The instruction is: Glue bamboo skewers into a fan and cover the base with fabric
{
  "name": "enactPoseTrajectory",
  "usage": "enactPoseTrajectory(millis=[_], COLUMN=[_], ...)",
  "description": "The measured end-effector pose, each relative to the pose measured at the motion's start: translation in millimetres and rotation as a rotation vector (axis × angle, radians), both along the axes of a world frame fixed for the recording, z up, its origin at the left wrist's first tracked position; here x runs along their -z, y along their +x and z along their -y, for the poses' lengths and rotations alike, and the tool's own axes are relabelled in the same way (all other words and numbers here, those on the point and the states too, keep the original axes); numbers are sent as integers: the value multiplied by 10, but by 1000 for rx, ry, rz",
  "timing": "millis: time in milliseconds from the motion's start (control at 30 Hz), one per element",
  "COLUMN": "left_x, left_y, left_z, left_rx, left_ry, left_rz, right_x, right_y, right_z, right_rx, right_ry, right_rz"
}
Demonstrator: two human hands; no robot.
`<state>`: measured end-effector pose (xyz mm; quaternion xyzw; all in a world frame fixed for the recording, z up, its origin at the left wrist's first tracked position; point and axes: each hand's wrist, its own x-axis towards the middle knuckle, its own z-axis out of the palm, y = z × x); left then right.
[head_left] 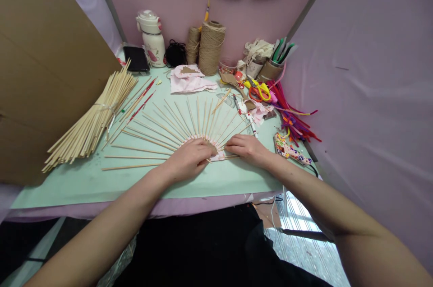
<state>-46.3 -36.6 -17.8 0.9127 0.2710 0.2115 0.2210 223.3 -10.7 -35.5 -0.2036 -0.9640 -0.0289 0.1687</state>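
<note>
Thin wooden sticks (158, 132) spread in a half-circle fan on the table, meeting at a small curved base (219, 156) of pinkish white fabric and brown card. My left hand (192, 156) rests over the left part of this base, its fingers together and pressed on it, hiding several stick ends. On the right side, my right hand (246, 148) has its fingers bent together at the lowest right stick (232, 156), close to the base. Its fingertips are partly hidden, and part of that stick passes under the hand.
A tied bundle of sticks (91, 120) leans by a cardboard sheet (50, 75). Behind stand a white bottle (154, 43) and twine spools (212, 48). Scissors (260, 90), pipe cleaners (297, 120) and a patterned glue gun (291, 149) lie right. Pink fabric (191, 81) lies at the back.
</note>
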Motion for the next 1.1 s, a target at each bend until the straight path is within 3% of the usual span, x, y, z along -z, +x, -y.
enactPoseTrajectory(millis=[200,467,633,733,900,967,1100], left_x=[12,-20,-61,-90,-92,-79,-46], left_y=[-4,-7,-21,-36,-62,-66,-60], left_z=[-10,0,6,18,32,26,5], left_rx=[10,10,-24,-86,-144,-151,-177], left_ry=[15,21,19,28,71,97,134], left_rz=[24,45,64,67,100,100,70], right_x=[-20,-173,-253,-305,-423,-489,-600], right_y=[-3,59,120,206,413,450,318], right_z=[29,42,16,-56,-433,-660,-1134], right_rx=[21,55,117,223,580,691,708], right_ry=[-19,-19,-14,12,10,2,37], right_rz=[-85,-152,-178,-200,-266,-189,64])
